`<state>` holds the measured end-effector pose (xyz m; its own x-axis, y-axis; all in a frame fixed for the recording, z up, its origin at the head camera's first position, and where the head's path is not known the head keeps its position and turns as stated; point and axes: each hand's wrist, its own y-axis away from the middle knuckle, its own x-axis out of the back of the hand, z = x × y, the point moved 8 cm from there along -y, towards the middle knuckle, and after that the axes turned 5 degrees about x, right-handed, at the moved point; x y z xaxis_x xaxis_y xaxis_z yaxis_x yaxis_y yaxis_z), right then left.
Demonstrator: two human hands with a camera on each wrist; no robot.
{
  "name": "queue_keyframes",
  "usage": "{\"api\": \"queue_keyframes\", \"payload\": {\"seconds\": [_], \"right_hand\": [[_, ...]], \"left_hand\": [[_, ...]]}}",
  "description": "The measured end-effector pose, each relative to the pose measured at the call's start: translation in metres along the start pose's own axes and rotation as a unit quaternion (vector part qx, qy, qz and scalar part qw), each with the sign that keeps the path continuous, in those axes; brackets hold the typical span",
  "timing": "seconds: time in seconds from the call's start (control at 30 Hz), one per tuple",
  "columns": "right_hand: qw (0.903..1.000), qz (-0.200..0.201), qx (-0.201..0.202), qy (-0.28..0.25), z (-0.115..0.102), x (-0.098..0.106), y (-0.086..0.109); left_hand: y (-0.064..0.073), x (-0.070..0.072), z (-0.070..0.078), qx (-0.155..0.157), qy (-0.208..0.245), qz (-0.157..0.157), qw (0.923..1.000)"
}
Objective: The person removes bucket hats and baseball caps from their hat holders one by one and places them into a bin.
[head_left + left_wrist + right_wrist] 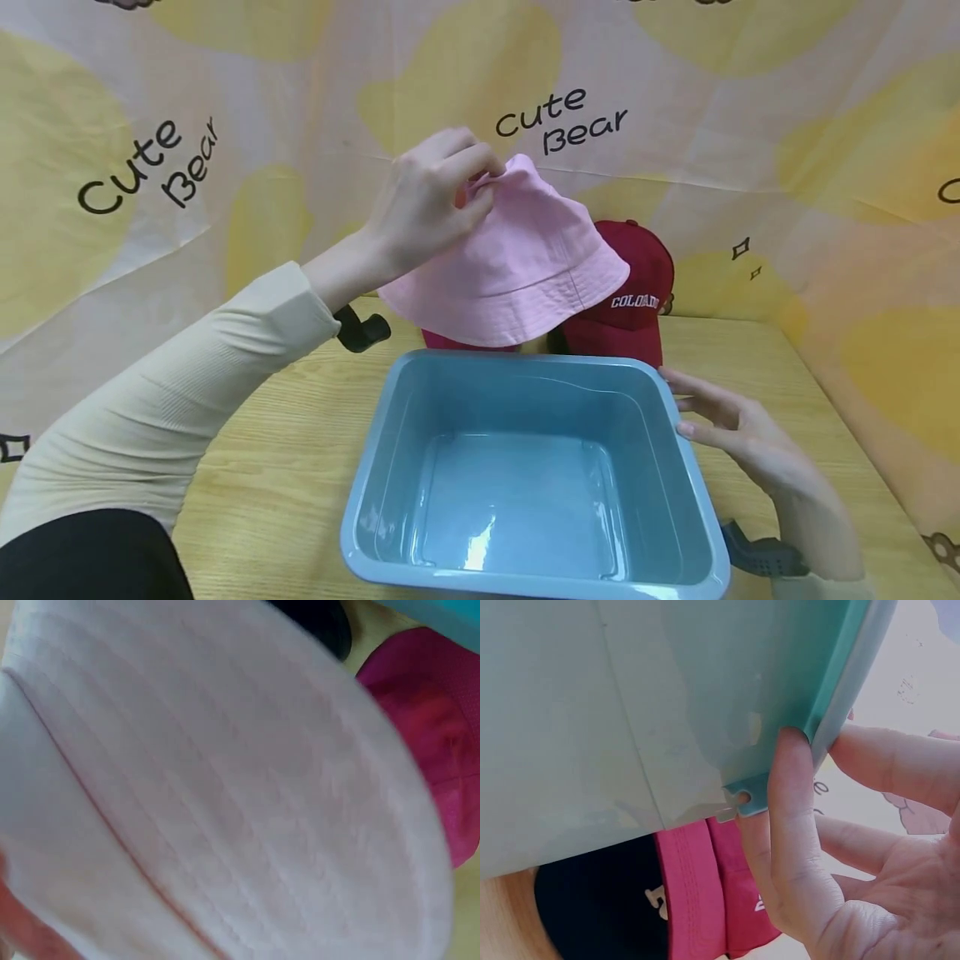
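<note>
My left hand (438,187) pinches the crown of a pink bucket hat (525,258), lifted behind the basin with its brim hanging down. The hat's pale stitched brim (247,772) fills most of the left wrist view. At the far right corner of a blue plastic basin (517,500), my right hand (735,429) holds the rim. From below, in the right wrist view, its fingers (791,795) press against the basin's wall and rim edge. Inside the basin, only bare, shiny plastic shows.
A red cap with COLORADO lettering (633,283) stands behind the basin, partly hidden by the pink hat. Another dark pink-red hat (442,742) lies low beneath the brim. A dark cap brim (604,900) shows under the basin's edge. A printed cloth (675,100) hangs behind the wooden table (277,467).
</note>
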<state>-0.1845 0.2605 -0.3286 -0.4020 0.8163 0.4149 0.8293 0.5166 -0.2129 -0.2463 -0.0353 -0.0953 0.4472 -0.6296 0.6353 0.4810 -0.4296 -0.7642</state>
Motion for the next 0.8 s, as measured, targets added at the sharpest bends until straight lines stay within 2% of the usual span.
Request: {"api": "queue_keyframes", "payload": {"seconds": [0.6,0.8], "right_hand": [[0.9997,0.024,-0.003,-0.006,-0.004,-0.021,0.027],[0.9995,0.029,-0.01,0.002,-0.001,-0.024,0.029]], "left_hand": [[0.033,0.015,0.056,-0.1,-0.002,-0.005,0.995],[0.044,0.018,0.071,-0.125,-0.002,0.002,0.9921]]}}
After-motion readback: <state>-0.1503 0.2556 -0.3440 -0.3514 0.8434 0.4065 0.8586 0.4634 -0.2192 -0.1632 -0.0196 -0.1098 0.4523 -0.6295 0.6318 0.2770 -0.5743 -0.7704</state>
